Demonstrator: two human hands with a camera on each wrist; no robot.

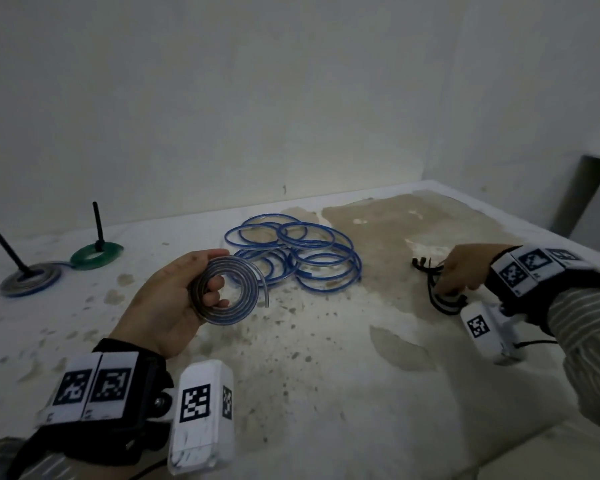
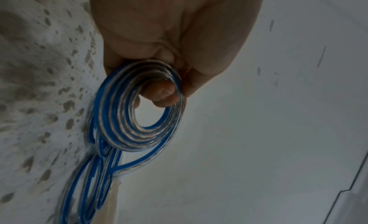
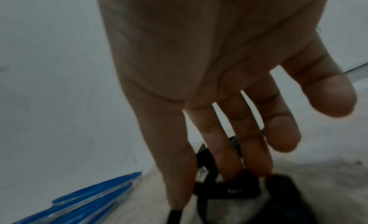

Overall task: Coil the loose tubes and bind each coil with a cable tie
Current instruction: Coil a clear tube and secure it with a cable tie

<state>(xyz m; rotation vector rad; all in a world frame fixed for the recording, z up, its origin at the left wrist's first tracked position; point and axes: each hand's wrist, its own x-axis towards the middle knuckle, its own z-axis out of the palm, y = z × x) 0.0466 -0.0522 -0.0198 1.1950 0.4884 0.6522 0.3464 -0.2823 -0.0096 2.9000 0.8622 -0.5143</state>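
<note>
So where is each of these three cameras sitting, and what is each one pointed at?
Head: worn on the head, looking down at the table; both hands and wrist bands show.
Left wrist: looks along the left hand at the coiled tube it grips.
Right wrist: looks along the right hand, fingers straight, reaching the black cable ties.
Shared: the loose blue tubes appear in all three views.

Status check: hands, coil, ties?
Left hand grips wound coil, no tie visible on it. Right hand open, fingers down on black cable ties. Loose blue tubes beyond, not obstructing.
</note>
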